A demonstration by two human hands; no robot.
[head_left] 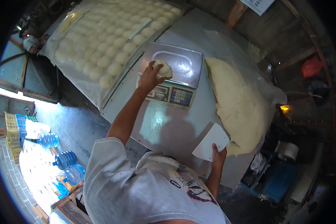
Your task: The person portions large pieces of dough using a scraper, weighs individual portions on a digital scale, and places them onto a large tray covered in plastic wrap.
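My left hand (149, 79) reaches out over the scale and has its fingers round a pale piece of dough (165, 71). That piece is at the near left part of the scale's steel pan (183, 71); whether it rests there or is slightly raised, I cannot tell. A display and a keypad (180, 96) are on the scale's near side. In my right hand (219, 155) is a flat white dough scraper (210, 143), held by its edge beside the large mass of dough (240, 106). The big dough lies on the right part of the table, partly under clear plastic sheeting (263, 74).
Many round dough balls (108, 41) sit in rows under plastic at the far left, with a light-coloured stick (140, 29) on top. The grey table (149, 123) has its near edge by my body. Water bottles (65, 159) and crates (13, 128) are at the left. Another person (30, 41) is far left.
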